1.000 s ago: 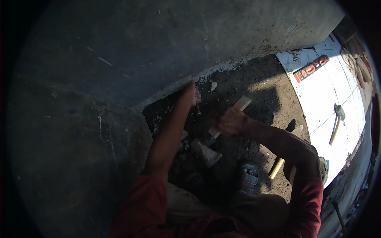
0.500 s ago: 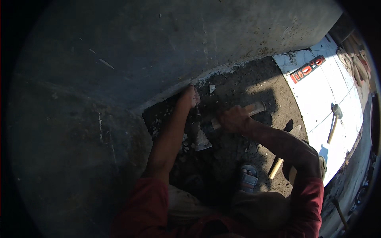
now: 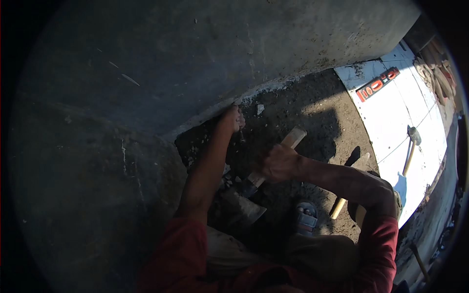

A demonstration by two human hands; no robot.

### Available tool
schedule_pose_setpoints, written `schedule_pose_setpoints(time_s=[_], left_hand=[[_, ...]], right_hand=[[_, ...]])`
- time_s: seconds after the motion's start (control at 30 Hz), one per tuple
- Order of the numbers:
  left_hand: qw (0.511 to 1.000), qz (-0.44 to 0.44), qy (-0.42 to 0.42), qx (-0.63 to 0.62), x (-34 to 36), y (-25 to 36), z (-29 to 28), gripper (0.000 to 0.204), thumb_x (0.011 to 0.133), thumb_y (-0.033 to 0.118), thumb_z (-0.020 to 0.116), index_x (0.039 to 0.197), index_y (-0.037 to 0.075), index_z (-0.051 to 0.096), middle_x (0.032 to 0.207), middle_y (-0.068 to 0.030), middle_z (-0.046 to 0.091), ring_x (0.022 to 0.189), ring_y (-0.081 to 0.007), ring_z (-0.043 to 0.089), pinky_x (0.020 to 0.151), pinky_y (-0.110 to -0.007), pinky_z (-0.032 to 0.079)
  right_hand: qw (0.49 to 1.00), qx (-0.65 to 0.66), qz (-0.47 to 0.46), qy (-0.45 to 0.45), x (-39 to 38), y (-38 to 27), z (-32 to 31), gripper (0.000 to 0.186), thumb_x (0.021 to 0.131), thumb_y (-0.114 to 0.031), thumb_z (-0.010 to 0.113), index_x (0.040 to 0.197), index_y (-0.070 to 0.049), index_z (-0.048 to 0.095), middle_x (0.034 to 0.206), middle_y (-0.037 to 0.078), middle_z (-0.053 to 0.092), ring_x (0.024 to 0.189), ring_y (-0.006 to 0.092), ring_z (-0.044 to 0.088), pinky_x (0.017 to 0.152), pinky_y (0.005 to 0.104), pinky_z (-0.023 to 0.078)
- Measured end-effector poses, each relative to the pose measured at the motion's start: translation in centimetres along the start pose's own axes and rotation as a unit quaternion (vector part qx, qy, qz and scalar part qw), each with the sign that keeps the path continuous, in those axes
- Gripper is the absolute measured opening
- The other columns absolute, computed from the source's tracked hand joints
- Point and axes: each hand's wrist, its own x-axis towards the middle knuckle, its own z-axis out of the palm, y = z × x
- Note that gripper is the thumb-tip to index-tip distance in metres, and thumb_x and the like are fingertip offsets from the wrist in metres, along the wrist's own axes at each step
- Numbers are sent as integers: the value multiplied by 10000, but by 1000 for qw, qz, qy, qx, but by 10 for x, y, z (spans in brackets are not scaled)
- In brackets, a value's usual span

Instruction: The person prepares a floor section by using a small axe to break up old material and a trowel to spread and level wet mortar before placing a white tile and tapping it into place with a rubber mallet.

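Clenched left hand (image 3: pixel 237 120) round thin dark metal rod (image 3: pixel 242 137) at foot of grey concrete wall (image 3: pixel 195 73); gripped flare-headed metal axe (image 3: pixel 249 206) by pale wooden handle (image 3: pixel 294 137) in right hand (image 3: pixel 279 163), over dark soil (image 3: pixel 278 110). Risked bruised left hand through stray swing, or slipped rod through glancing blow.

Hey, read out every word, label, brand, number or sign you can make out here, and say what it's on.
None that can be read.
Red-and-black level on the white tiles: any marking is too small and blurred.
Sandal: too dark to tell.
Hatchet-like tool in the right hand, and mallet: no lettering shows.
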Motion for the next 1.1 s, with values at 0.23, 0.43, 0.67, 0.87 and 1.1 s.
schedule_pose_setpoints(time_s=[0.23, 0.43, 0.67, 0.87, 1.1], left_hand=[[1000, -3, -27, -7, 12, -6, 6, 379, 972, 347, 398, 669, 122, 371, 488, 33, 226, 364, -104, 224, 353, -267, 179], [999, -8, -13, -38, 2, 5, -1, 320, 958, 262, 431, 676, 123, 372, 509, 41, 233, 380, -95, 210, 350, -251, 183], [997, 3, -79, 7, 14, -10, 4, 327, 969, 319, 406, 699, 136, 384, 499, 44, 225, 378, -87, 217, 360, -249, 179], [999, 5, -49, 15, 11, 7, -9, 374, 974, 390, 389, 706, 129, 385, 504, 37, 234, 382, -99, 199, 369, -278, 156], [997, 2, -62, 35, 14, -4, -11, 342, 974, 346, 393, 710, 129, 382, 504, 37, 230, 387, -96, 207, 373, -265, 171]], right_hand=[[974, -55, 217, 24, 7, 83, 47, 291, 856, -296, 482, 1031, -109, 620, 748, 111, 649, 700, 270, 670, 563, 387, 524], [998, -30, -8, -58, -26, 18, -2, 321, 818, -292, 496, 1072, -126, 602, 794, 56, 670, 730, 227, 676, 589, 360, 529], [991, 24, 132, 26, 0, 59, 29, 291, 843, -260, 462, 1047, -111, 607, 805, 92, 659, 768, 274, 675, 645, 419, 538], [992, 31, -123, -3, 1, -10, 6, 295, 782, -250, 574, 1024, -80, 582, 829, 89, 619, 735, 276, 657, 573, 386, 533], [967, 23, 240, -87, 7, 68, 15, 299, 789, -340, 607, 938, -81, 600, 798, 73, 631, 801, 269, 660, 618, 380, 535]])
